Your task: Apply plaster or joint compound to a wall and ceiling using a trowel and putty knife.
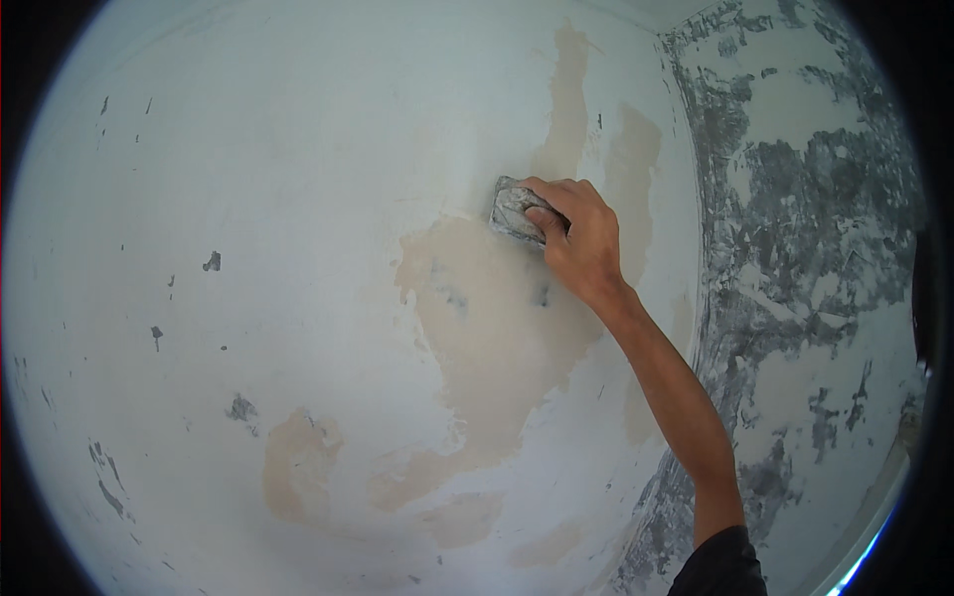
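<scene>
Right in the thick of it, the right grip [584,236] is closed around a grey block [514,207], thumb across its near face, the other fingers curled along the top! That block sits just right of centre, in the upper half of the frame, up at the white wall [328,179]. Its free edge points left, standing close to upright; the lower edge slopes gently down to the right, into the palm. The far end is covered by the hand, so how far the long axis runs I cannot tell.

Out we go: the bare forearm [671,382] slants down to a dark sleeve [722,566] at lower right. Just below the block spreads a big beige patch [497,348], and a beige strip [568,94] climbs above it. Over at far right, the adjoining wall [795,238] is mottled grey and white, while dark chips [212,261] speckle the left!
</scene>
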`<state>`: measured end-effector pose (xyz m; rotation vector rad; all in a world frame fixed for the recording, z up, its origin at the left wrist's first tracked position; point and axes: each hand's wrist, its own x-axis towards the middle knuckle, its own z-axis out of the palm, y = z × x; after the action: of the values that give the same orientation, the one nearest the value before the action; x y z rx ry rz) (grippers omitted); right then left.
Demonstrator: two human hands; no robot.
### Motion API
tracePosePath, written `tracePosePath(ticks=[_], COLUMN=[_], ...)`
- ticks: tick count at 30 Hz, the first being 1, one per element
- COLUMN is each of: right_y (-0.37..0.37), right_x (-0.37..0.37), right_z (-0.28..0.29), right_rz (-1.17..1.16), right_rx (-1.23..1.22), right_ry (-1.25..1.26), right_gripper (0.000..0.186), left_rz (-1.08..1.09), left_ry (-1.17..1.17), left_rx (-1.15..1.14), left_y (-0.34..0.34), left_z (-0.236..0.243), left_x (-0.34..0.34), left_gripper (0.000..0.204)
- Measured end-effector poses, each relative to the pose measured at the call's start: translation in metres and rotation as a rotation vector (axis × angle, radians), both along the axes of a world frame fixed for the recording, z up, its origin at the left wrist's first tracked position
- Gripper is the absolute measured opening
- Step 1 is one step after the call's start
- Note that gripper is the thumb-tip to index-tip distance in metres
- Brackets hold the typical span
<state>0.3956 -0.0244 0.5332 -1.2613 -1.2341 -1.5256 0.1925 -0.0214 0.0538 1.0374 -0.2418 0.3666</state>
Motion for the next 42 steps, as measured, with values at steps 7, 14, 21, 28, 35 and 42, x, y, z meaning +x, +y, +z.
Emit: tracePosePath(ticks=[7,14,21,28,35,42], right_y=[-0.015,0.025,0.028,0.027,0.055,0.031], right_x=[-0.034,-0.032,-0.048,-0.046,-0.058,-0.073], right_z=[-0.014,0.020,-0.061,0.000,-0.073,-0.113], right_rz=[0.370,0.038,0.130,0.086,0.079,0.311], right_rx=[-0.085,-0.088,-0.286,-0.087,-0.273,-0.329], right_ry=[0.226,-0.072,-0.072,-0.061,-0.284,-0.133], right_gripper=[0.026,0.026,0.028,0.025,0.035,0.032], left_rz=[0.005,0.001,0.013,-0.001,0.016,0.005], left_ry=[0.026,0.056,0.001,0.003,-0.026,-0.049], left_rx=[0.003,-0.010,-0.032,-0.011,-0.014,-0.044], left_y=[0.006,0.003,0.003,0.006,0.006,0.011], left_z=[-0.007,-0.016,-0.016,-0.029,-0.027,-0.041], left_x=[0.000,-0.006,-0.013,-0.007,-0.003,0.005], left_gripper=[0.032,0.025,0.026,0.028,0.027,0.025])
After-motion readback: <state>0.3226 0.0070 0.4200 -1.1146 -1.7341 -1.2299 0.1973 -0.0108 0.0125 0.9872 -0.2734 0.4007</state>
